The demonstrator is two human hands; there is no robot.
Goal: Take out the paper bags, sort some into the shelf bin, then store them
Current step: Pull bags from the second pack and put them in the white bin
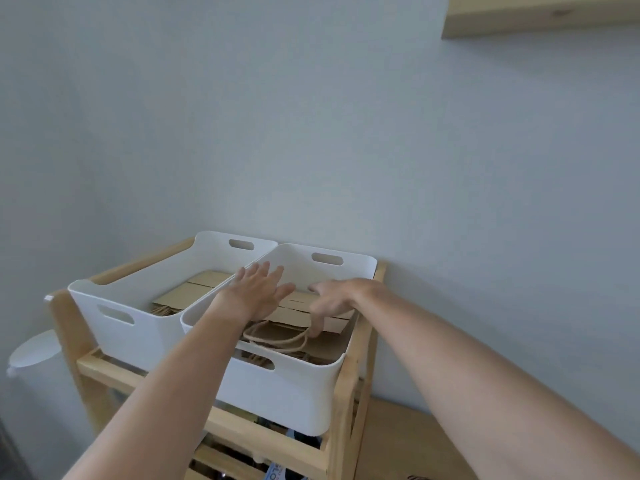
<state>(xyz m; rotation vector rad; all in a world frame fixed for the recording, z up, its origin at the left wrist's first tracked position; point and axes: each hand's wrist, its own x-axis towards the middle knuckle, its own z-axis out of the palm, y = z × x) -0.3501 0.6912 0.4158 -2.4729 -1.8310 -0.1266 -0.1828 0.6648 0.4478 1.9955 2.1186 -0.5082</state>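
Two white plastic bins sit side by side on top of a wooden shelf unit (346, 386). The right bin (287, 393) holds flat brown paper bags (325, 346) with twisted cord handles (277, 336). The left bin (138, 327) also holds flat brown bags (194, 292). My left hand (258, 289) hovers flat over the right bin, fingers spread, holding nothing. My right hand (330, 301) reaches down into the same bin, its fingers curled at the cord handles; it is blurred, so a firm grip is unclear.
A white lidded container (31, 351) stands on the floor left of the shelf unit. Lower shelves hold more items, partly hidden. The grey wall is right behind the bins. A wooden wall shelf (540, 19) hangs at the upper right. Wooden floor shows at the lower right.
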